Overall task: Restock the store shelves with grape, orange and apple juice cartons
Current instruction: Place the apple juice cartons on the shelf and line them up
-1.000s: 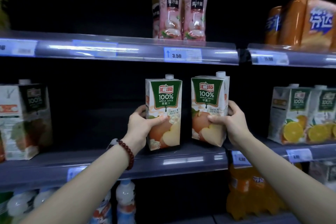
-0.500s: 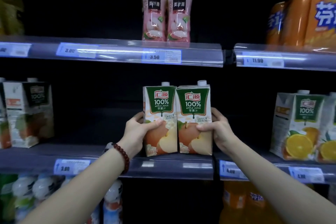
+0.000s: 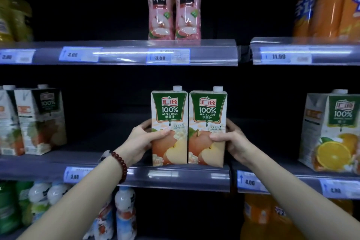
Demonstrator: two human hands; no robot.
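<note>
Two apple juice cartons stand upright side by side, touching, at the front of the middle shelf [image 3: 185, 176]. My left hand [image 3: 142, 141] grips the left apple carton [image 3: 169, 117] from its left side, thumb across the front. My right hand [image 3: 232, 141] grips the right apple carton [image 3: 207, 117] from its right side, thumb on the front. An orange juice carton [image 3: 331, 132] stands on the same shelf level at the right. More juice cartons [image 3: 39, 121] with a reddish fruit print stand at the left.
The upper shelf [image 3: 120, 52] carries two pink bottles [image 3: 173, 6], yellow bottles at the left and orange bottle packs [image 3: 331, 6] at the right. Below are white-capped bottles [image 3: 124, 212] and orange bottles [image 3: 259, 218]. Dark shelf room lies left and right of the apple cartons.
The two apple cartons, apart and the right one tilted a second ago, have come together and now stand upright and touching on the shelf. Both hands keep their grip.
</note>
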